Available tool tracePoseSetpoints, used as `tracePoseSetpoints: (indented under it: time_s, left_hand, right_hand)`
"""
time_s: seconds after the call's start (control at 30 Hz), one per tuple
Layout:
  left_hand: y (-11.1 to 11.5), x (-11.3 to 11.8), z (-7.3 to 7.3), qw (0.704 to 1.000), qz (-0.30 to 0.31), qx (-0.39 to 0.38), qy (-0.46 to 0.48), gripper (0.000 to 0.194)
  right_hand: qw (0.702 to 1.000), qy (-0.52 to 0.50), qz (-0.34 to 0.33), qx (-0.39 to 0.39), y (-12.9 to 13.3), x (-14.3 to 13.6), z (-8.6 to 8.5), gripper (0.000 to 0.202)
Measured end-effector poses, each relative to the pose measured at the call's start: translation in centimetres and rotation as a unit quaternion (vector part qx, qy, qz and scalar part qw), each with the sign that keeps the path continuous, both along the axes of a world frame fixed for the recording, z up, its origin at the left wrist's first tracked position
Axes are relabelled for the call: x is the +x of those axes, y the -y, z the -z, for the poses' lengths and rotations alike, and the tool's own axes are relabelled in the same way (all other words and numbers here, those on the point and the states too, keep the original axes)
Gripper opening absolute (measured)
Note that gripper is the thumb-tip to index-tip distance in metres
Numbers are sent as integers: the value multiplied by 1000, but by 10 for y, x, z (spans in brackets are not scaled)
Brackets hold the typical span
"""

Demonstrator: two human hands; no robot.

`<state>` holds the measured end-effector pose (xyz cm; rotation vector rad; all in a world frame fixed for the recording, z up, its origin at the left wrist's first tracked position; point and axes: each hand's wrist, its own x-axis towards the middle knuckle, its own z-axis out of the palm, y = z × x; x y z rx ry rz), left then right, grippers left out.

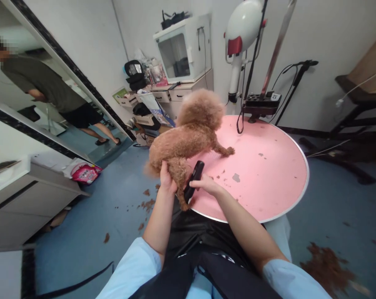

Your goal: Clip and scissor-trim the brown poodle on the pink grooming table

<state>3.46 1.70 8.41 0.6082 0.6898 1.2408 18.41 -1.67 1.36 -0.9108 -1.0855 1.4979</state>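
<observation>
At the near left edge of the round pink grooming table [278, 174], the left hand [167, 177] curls around a hind leg [178, 171] of a brown poodle [186, 141], most of its fingers hidden behind the leg. The right hand [205, 185] is closed around black hair clippers [196, 172]; their lower end is beside the lower leg, and whether the blade touches the coat cannot be made out. Whether the hind paw [184, 206] rests on the rim is also unclear. The poodle stands with its face turned away, its body covering the table's left part. Hair tufts [236, 177] dot the tabletop.

Beyond it, a black strap [240, 122] hangs beside a white dryer [245, 25]; a metal pole [277, 50] is cut off above. The poodle's fluffy head partly blocks the drawers [178, 94] under a white glass-doored cabinet [200, 50]. Leftward, inside a black frame [66, 62], another person [47, 83] is partly cut off. On the floor at right, a brown hair heap [326, 268] is blurred.
</observation>
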Motion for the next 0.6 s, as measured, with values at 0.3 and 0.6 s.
tracePoseSetpoints:
  time_s: [0.3, 0.6]
  left_hand:
    - [4, -17, 40, 999, 16, -14, -39, 54]
    - [5, -20, 39, 997, 36, -4, -71, 58]
  right_hand:
    - [846, -135, 495, 147, -8, 28, -36, 30]
    - [902, -111, 411, 71, -11, -12, 5, 38]
